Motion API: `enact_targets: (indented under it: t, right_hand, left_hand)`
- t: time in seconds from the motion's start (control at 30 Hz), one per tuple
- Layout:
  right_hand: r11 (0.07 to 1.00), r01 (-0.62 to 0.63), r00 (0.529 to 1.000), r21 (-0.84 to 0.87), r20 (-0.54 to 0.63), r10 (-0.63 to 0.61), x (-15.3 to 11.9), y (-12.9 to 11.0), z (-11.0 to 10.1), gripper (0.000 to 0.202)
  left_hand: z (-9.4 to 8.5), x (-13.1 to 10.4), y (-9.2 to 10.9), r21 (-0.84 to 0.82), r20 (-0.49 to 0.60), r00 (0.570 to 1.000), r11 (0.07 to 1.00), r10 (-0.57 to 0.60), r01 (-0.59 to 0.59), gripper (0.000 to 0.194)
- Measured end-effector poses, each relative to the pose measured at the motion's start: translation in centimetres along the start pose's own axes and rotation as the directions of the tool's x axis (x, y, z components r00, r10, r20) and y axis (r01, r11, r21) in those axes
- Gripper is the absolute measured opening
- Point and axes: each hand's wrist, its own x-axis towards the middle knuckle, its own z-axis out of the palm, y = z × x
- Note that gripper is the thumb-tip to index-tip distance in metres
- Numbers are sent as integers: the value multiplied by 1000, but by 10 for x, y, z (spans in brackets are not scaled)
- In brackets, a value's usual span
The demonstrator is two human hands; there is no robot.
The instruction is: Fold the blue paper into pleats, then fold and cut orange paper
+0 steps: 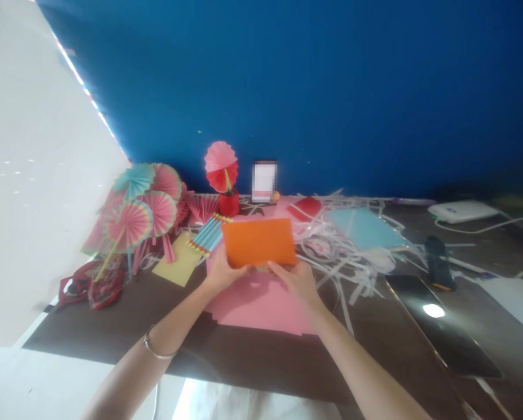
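Observation:
Both my hands hold a rectangular sheet of orange paper point(260, 241) tilted up above the table. My left hand point(226, 273) grips its lower left corner, thumb along the bottom edge. At the lower right, my right hand point(297, 280) grips it the same way. The fingers behind the sheet are hidden. Beneath lies pink paper point(261, 309). To the left is a pleated blue strip with yellow and red edges point(209, 233), partly over a yellow sheet point(176, 262).
Pleated paper fans point(143, 216) cluster at the left beside a red bundle point(90, 286). A pink-and-red fan stands in a red pot point(229, 203). White paper strips point(340, 274), a light blue sheet point(366, 227), a black stapler-like object point(439, 262) and a phone point(445, 326) lie right.

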Motion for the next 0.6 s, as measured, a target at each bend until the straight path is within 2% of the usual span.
enact_targets:
  t: [0.17, 0.23, 0.43, 0.6]
  right_hand:
    - [1000, 13, 1000, -1, -18, -13, 1, -2, -2, 37]
    - [1000, 13, 999, -16, -30, -14, 1, -3, -3, 37]
    - [1000, 6, 997, -24, -82, -8, 2, -8, -8, 34]
    - [1000, 14, 993, -16, -119, -16, 5, -10, -13, 33]
  left_hand:
    - [0, 0, 4, 11, 22, 1000, 1000, 6, -6, 59]
    - [0, -1, 7, -15, 44, 999, 999, -33, 33, 56]
    - [-5, -1, 9, -185, 106, 983, 968, -152, 169, 66]
    - [-11, 2, 3, -252, 119, 976, 945, -182, 207, 50]
